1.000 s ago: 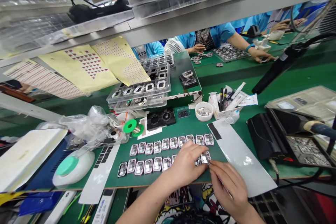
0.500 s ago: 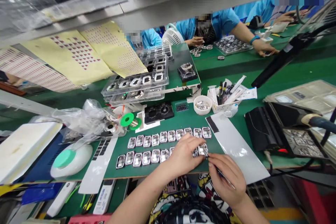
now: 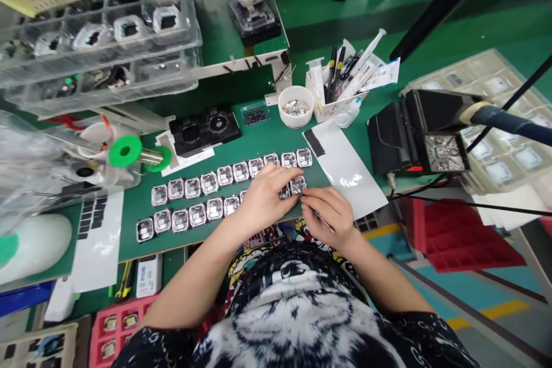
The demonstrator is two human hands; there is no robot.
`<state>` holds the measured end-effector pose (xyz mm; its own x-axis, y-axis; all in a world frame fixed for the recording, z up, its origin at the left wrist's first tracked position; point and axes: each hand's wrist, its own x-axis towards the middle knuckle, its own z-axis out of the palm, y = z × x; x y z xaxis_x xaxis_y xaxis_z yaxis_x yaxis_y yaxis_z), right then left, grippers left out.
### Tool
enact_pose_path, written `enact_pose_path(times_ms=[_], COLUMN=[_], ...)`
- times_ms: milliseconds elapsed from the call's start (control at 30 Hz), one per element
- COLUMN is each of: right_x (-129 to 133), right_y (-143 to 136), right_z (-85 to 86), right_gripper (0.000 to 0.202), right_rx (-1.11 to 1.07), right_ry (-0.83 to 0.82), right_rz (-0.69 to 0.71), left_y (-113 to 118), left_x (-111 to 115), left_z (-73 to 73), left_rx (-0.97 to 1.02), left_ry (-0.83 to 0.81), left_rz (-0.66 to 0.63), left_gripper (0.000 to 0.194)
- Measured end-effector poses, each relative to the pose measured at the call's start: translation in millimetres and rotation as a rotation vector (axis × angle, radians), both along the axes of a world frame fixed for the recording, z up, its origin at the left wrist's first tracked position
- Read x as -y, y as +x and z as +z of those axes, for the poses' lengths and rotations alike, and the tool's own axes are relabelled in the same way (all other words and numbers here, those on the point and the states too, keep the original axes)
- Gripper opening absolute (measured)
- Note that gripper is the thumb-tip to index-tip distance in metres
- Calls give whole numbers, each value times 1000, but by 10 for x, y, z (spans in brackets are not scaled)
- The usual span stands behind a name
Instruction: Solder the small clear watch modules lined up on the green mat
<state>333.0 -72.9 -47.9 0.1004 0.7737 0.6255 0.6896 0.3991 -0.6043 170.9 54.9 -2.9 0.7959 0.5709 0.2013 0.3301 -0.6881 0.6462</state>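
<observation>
Two rows of small silver, square-rounded watch cases [image 3: 197, 214] with parts inside lie on the green bench. My left hand [image 3: 268, 194] reaches over the front row, its thumb and index finger closed around a watch case [image 3: 298, 185] at the right end. That hand covers some of the neighbouring cases. Pinched in my right hand [image 3: 331, 213] are slim metal tweezers [image 3: 324, 221], their tip at the near edge of the same case. Any small part at the tip is too tiny to make out.
A white sheet with black strips [image 3: 345, 167] lies right of the rows. Behind stand a bowl of small parts [image 3: 295, 106] and a box of pens and syringes [image 3: 334, 104]. A black device [image 3: 392, 138] is at right, a solder spool [image 3: 126, 151] at left.
The view has tilted down and moved closer to the bench, so the co-workers have left the picture. Both hands stay at the same watch case at the right end of the front row.
</observation>
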Motion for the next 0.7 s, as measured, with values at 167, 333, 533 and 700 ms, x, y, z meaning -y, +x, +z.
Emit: enact_pose_path(times_ms=[167, 333, 533, 700], right_x=[-12, -8, 19, 27], right_y=[14, 10, -31, -12], right_z=[-24, -39, -47, -20], right_gripper=[41, 45, 47, 41], right_rx=[105, 195, 175, 112], right_ry=[-30, 17, 42, 35], right_rz=[-26, -40, -90, -131], left_y=[-2, 4, 10, 7], left_x=[3, 1, -2, 6], left_z=[1, 17, 26, 25], left_rx=[-42, -68, -72, -62], left_ry=[8, 17, 26, 22], left_rz=[0, -10, -12, -8], left_gripper=[41, 41, 38, 38])
